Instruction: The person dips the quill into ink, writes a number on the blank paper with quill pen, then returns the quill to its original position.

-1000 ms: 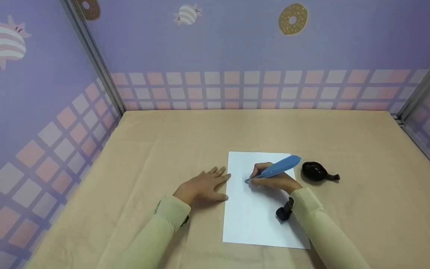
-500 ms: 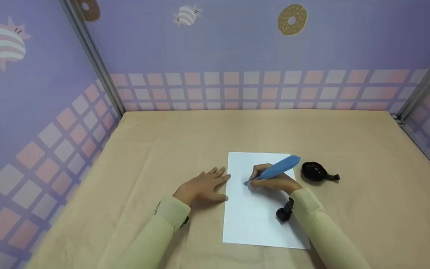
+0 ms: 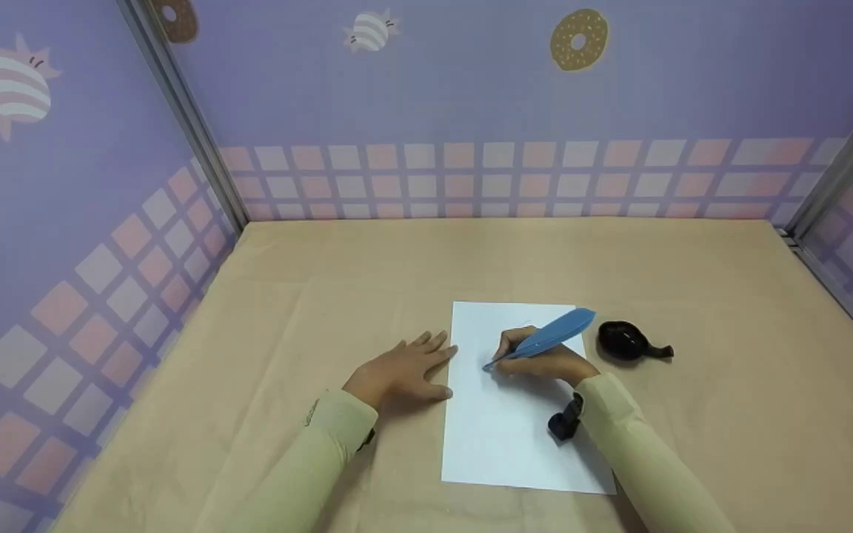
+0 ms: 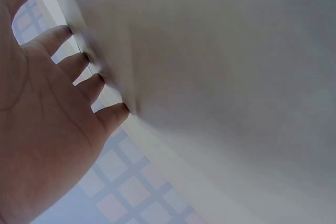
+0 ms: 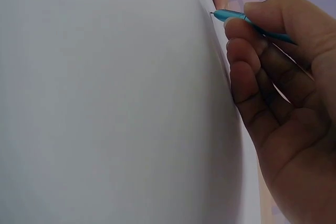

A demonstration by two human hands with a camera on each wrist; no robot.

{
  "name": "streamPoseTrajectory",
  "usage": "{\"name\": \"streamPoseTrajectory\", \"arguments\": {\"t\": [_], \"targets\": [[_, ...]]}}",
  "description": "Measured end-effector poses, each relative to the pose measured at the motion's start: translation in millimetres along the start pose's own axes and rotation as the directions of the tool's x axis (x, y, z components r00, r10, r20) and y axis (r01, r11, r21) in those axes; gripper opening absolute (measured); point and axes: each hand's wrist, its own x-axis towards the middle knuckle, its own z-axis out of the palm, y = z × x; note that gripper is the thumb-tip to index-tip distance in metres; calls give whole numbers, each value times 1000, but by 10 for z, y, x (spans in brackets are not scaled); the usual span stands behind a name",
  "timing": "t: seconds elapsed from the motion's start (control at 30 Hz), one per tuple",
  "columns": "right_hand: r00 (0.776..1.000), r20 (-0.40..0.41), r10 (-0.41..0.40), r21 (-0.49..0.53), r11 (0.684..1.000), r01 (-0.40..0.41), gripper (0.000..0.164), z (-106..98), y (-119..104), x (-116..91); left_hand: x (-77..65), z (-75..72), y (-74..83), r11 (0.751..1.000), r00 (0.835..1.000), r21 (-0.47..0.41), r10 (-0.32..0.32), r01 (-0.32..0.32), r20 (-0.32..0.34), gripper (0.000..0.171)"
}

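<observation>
A blue feather pen [image 3: 556, 333] is pinched in my right hand [image 3: 541, 360], its plume slanting up to the right. The pen's turquoise barrel [image 5: 231, 16] shows between thumb and forefinger in the right wrist view, its dark point right at the paper. Under that hand lies a white sheet of paper [image 3: 493, 437] on the beige cloth. My left hand [image 3: 404, 370] rests flat with fingers spread, thumb and fingertips along the sheet's left edge. In the left wrist view the left palm [image 4: 47, 114] shows, fingertips touching the cloth. Faint marks appear near the top of the sheet.
A small black dish with a stubby handle [image 3: 625, 340] sits right of the paper. A black wrist camera [image 3: 564, 422] hangs under my right sleeve, over the sheet. Beige cloth [image 3: 338, 281] covers the table, with patterned purple walls [image 3: 426, 89] behind and at both sides.
The pen's tip and my right fingers have shifted slightly down the sheet, toward me. My left hand, the paper and the black dish have stayed in place.
</observation>
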Motion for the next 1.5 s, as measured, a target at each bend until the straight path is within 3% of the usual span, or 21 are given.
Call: {"name": "streamPoseTrajectory", "arguments": {"t": [1.5], "targets": [[993, 101, -55, 10, 998, 55, 9, 44, -31, -52, 25, 13, -23, 1000, 1000, 18, 17, -17, 0, 77]]}}
